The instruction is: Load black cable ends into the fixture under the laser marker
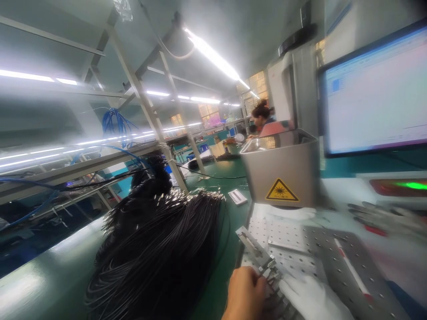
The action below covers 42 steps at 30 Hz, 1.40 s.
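Observation:
My bare left hand (246, 292) rests at the bottom edge of the view, its fingers pressed on a small metal fixture (258, 255) that lies on a perforated metal plate (330, 255). My right hand (312, 298), in a white glove, touches the same fixture from the right. What the fingers pinch is blurred. A large bundle of black cables (160, 253) with bare metal tips lies just left of my left hand on the green bench (50, 275).
A grey laser housing (280, 169) with a yellow warning label stands behind the plate. A monitor (373, 93) sits at the right. Tools (376, 218) lie at the right of the plate. Another person (267, 120) sits far down the bench. Shelf frames (147, 106) rise at left.

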Each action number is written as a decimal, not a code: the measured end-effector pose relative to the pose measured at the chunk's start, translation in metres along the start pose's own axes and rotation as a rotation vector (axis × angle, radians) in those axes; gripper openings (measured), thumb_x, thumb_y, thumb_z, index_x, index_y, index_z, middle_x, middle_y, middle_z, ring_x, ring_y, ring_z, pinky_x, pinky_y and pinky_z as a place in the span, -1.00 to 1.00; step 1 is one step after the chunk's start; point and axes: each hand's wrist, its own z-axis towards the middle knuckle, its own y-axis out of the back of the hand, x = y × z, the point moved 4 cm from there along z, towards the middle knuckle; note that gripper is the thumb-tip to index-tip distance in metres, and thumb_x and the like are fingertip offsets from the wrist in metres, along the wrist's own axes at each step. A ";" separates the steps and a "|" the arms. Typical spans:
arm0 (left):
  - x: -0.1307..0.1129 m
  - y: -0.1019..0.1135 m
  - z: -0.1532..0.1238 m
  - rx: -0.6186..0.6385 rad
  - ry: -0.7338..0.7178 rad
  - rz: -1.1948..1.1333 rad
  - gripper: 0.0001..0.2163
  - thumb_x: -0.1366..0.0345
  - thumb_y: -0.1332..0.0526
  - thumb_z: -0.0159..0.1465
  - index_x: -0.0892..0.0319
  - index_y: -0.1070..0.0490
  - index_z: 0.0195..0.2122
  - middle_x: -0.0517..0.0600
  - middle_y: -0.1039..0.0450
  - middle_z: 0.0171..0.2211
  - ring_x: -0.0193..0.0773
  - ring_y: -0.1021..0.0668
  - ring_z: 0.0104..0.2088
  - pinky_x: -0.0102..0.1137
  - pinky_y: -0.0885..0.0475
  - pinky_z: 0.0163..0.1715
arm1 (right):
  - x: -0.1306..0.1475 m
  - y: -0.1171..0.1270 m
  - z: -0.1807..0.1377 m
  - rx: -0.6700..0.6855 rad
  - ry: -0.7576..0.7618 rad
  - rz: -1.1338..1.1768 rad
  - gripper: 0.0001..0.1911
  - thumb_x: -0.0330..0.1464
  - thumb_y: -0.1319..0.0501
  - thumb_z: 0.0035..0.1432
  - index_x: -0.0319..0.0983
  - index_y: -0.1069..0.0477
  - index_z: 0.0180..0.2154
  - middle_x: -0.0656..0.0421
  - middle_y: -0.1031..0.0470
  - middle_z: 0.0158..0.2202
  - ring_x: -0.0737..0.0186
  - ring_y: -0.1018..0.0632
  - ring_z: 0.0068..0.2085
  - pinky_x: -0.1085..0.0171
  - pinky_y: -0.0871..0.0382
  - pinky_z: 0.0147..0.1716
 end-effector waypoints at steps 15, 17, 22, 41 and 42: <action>-0.005 -0.001 0.003 0.031 -0.049 0.015 -0.85 0.31 -0.19 0.18 0.21 -0.54 -0.43 0.06 -0.57 -0.36 -0.26 -0.48 -0.34 -0.40 -0.15 -0.40 | 0.001 -0.034 -0.011 -0.001 0.109 -0.007 -0.53 -0.57 -0.15 0.07 0.06 -0.57 -0.13 0.39 -0.57 -0.03 0.18 -0.54 -0.39 0.18 -0.52 -0.44; -0.003 -0.001 0.004 0.039 -0.048 -0.058 -0.87 0.30 -0.21 0.13 0.19 -0.43 -0.53 -0.02 -0.48 -0.44 -0.30 -0.43 -0.37 -0.42 -0.14 -0.41 | 0.001 -0.043 -0.011 0.010 0.139 -0.016 -0.53 -0.59 -0.16 0.05 0.04 -0.58 -0.15 0.36 -0.59 -0.07 0.17 -0.56 -0.36 0.19 -0.52 -0.43; -0.003 -0.003 0.006 0.085 -0.041 -0.082 -0.75 0.28 -0.21 0.03 0.13 -0.12 -0.65 -0.15 -0.16 -0.59 -0.34 -0.28 -0.47 -0.38 -0.06 -0.45 | 0.002 -0.054 -0.012 0.042 0.161 -0.007 -0.48 -0.61 -0.18 -0.01 0.07 -0.58 -0.14 0.37 -0.58 -0.05 0.22 -0.50 -0.45 0.24 -0.44 -0.53; 0.013 -0.011 0.020 -0.090 -0.152 -0.219 -0.71 0.62 -0.15 0.03 0.21 -0.57 -0.32 -0.14 -0.33 -0.54 -0.35 -0.41 -0.44 -0.45 -0.23 -0.33 | 0.006 -0.045 -0.006 0.010 0.071 0.057 -0.36 -0.75 0.00 0.02 -0.02 -0.62 -0.16 0.24 -0.56 -0.01 0.10 -0.61 -0.17 0.05 -0.58 -0.08; 0.013 -0.012 0.020 -0.082 -0.155 -0.158 -0.72 0.61 -0.16 0.04 0.20 -0.60 -0.34 -0.09 -0.40 -0.49 -0.31 -0.45 -0.38 -0.44 -0.24 -0.29 | 0.003 -0.044 -0.007 -0.005 0.025 0.131 -0.37 -0.72 -0.01 0.04 0.01 -0.62 -0.16 0.26 -0.58 -0.04 0.13 -0.60 -0.15 0.13 -0.57 -0.07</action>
